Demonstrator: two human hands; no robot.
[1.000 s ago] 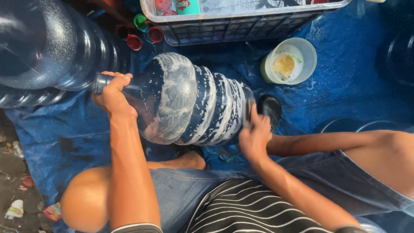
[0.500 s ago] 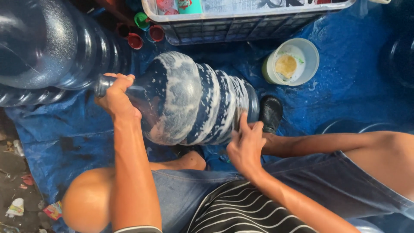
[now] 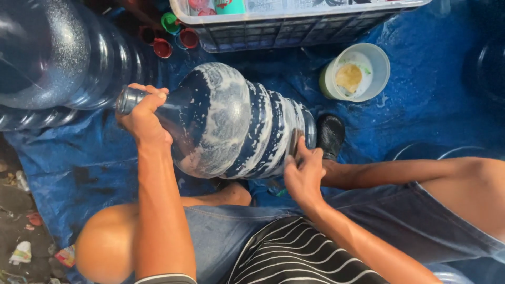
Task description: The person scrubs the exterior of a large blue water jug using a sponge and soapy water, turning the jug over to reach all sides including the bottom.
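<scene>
A large blue water jug [image 3: 231, 123] lies on its side over my lap, streaked with white soap foam. My left hand [image 3: 143, 117] is closed around its narrow neck at the left. At the jug's ribbed lower end my right hand [image 3: 302, 171] presses against the side, fingers bent over something small that I cannot make out. I sit on a blue tarp [image 3: 421, 105] with knees spread.
Another big blue jug [image 3: 52, 58] lies at the top left. A white crate [image 3: 294, 21] stands at the top, with small red and green caps [image 3: 176, 34] beside it. A pale bowl [image 3: 355, 73] with yellowish contents sits right of the jug; a black shoe [image 3: 330, 135] lies below it.
My right hand slid from the jug's base end down and leftward along its ribbed side. The jug rolled slightly. The left hand kept its hold on the neck.
</scene>
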